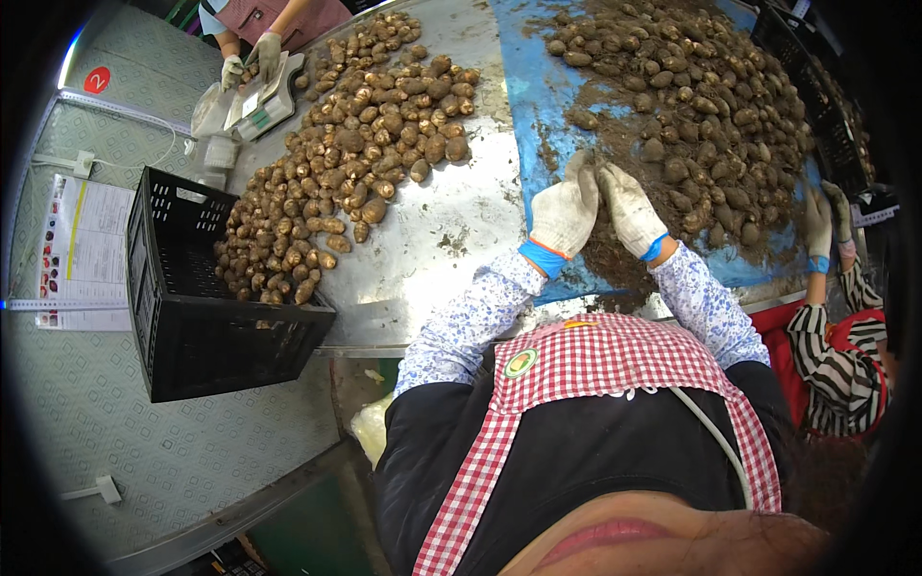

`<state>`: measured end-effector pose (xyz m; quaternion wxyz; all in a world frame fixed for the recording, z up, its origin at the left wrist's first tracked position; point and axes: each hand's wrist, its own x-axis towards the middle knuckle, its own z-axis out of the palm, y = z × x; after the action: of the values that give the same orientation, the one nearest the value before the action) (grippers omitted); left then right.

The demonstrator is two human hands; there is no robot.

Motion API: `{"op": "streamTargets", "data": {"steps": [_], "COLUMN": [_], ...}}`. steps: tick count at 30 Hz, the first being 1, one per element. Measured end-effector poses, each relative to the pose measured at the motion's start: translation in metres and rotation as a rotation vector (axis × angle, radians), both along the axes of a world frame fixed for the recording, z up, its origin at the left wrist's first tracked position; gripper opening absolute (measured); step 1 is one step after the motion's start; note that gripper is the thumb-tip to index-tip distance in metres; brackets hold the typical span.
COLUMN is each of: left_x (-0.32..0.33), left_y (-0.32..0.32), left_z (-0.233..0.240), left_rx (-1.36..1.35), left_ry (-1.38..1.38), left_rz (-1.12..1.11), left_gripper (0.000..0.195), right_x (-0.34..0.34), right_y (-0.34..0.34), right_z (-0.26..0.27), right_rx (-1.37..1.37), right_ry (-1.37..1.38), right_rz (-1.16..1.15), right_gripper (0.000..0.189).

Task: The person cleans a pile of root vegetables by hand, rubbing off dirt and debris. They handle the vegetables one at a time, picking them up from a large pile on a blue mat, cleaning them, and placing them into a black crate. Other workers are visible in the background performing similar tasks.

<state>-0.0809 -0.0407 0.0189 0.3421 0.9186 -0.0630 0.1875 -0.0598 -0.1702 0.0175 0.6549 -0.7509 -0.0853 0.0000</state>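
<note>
My left hand (565, 210), in a soiled white knitted glove with a blue and orange cuff, is at the near left edge of a heap of soil-covered taro corms (709, 137). Close beside it is my right hand (634, 209) in a matching glove, the fingertips of both meeting or nearly so. Whether anything sits between the fingers is hidden. The heap lies with loose soil and root fibres on a blue plastic sheet (520, 79). To the left, cleaner taro corms (389, 126) are spread over the metal tabletop (403, 266).
A black plastic crate (223, 345) stands at the left table edge, corms at its rim. Beyond, a co-worker's gloved hands (265, 57) are by a weighing scale (270, 101). Another person's gloved hands (821, 216) reach in at right, near black crates (814, 93).
</note>
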Motion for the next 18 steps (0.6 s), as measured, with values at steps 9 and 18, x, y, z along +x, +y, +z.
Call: {"op": "streamTargets", "data": {"steps": [9, 18], "left_x": [-0.002, -0.014], "left_y": [0.008, 0.012], "left_z": [-0.006, 0.007], "left_rx": [-1.534, -1.339], "left_ry": [0.761, 0.346], "left_rz": [-0.269, -0.470], "left_gripper": [0.040, 0.046], "right_x": [-0.020, -0.023], "right_y": [-0.002, -0.011], "right_z": [0.033, 0.073], "right_rx": [-0.282, -0.862], "right_ry": [-0.144, -0.106], "right_rz": [0.009, 0.203], "right_gripper": [0.023, 0.036]}}
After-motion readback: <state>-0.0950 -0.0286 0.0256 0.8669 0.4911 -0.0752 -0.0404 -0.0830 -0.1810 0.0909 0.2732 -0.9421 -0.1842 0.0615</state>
